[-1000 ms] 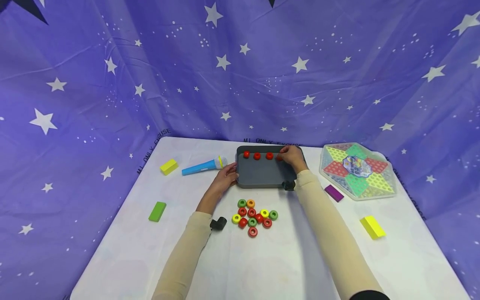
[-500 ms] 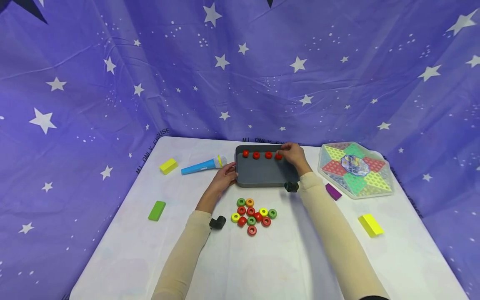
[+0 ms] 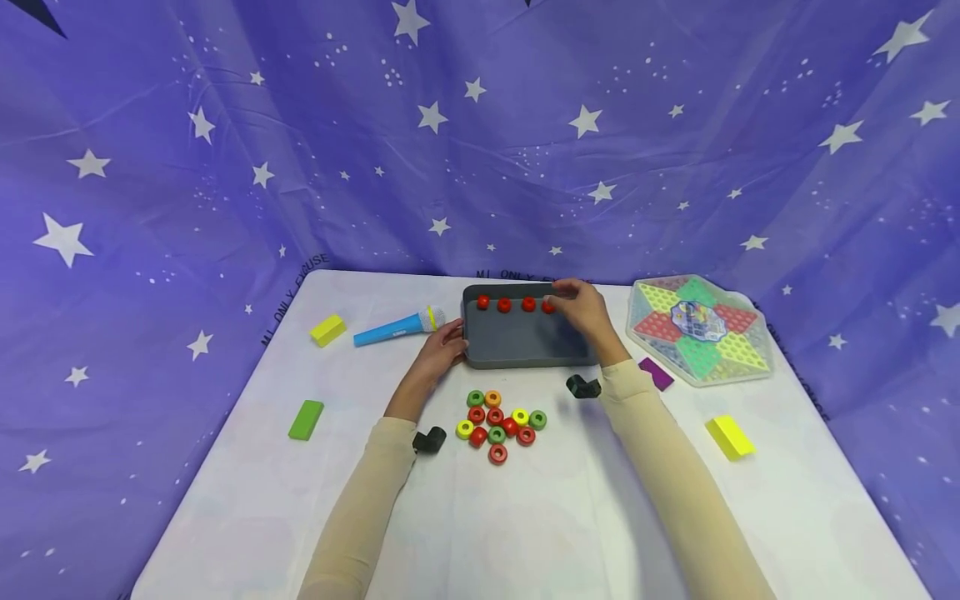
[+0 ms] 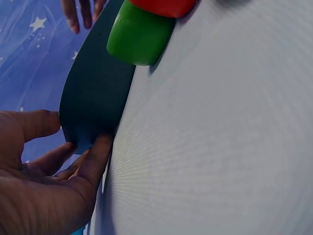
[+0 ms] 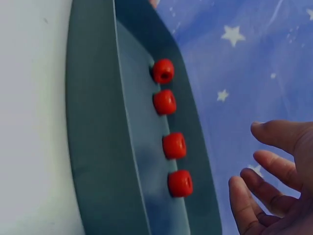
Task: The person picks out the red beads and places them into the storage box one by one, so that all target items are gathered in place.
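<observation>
A dark grey tray (image 3: 525,333) holds a row of red beads (image 3: 505,305) along its far side. My left hand (image 3: 442,346) holds the tray's left end; in the left wrist view its thumb is at the rim and its fingers lie against the outer wall. Over the tray's far right part is my right hand (image 3: 585,312), overlapping the rightmost red bead in the head view. The right wrist view shows the right fingers (image 5: 266,191) relaxed and apart from the beads, holding nothing. Nearer than the tray lies a cluster of red, green, yellow and orange beads (image 3: 498,454).
A blue toy microphone (image 3: 390,330) lies left of the tray. Yellow blocks (image 3: 327,330) and a green block (image 3: 306,420) are around it. On the right are a star-patterned board game box (image 3: 701,329), a purple block (image 3: 657,374) and another yellow block (image 3: 730,437). A starry curtain hangs behind.
My right hand has let go of the rightmost red bead and drawn slightly away from it. The left hand keeps its place on the tray. The head view has shifted slightly.
</observation>
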A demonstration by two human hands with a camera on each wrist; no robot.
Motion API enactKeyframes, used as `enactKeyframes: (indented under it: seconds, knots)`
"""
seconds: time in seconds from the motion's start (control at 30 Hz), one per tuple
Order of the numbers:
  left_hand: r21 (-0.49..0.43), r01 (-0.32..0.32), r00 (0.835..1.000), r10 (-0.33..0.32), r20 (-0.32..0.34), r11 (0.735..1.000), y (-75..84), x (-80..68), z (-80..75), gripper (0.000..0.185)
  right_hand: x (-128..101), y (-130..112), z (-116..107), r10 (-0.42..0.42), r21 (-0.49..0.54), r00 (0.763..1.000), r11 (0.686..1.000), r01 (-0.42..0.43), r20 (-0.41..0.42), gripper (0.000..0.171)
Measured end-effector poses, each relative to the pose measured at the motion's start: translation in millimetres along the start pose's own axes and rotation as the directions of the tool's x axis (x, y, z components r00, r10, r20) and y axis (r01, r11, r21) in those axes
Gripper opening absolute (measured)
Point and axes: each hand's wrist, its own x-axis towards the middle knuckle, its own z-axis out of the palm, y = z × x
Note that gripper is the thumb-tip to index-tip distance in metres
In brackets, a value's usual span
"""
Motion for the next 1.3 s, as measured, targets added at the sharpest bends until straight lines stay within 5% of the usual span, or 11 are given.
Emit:
enactKeyframes:
  seconds: [0.47, 0.7, 1.3]
  knots:
    - [0.017, 0.04, 0.999, -0.04, 0.014, 0.999, -0.9, -2.4, -9.9, 0.057, -76.8, -8.3, 21.3, -0.036, 0.15, 0.999, 0.988, 0.035, 0.005, 0.037]
    - [0.0, 0.001, 1.0, -0.001, 0.025, 1.0, 2.1, 0.4, -5.4, 0.056, -112.2, -10.5, 27.6, -0.077, 0.147, 0.996, 0.987, 0.07, 0.046, 0.035]
    - [-0.005, 0.02, 1.0, -0.02, 0.008, 1.0, -0.3, 6.9, -2.1, 0.055, -174.8, -12.3, 66.5, -0.211, 0.023, 0.952, 0.977, 0.211, 0.222, 0.03]
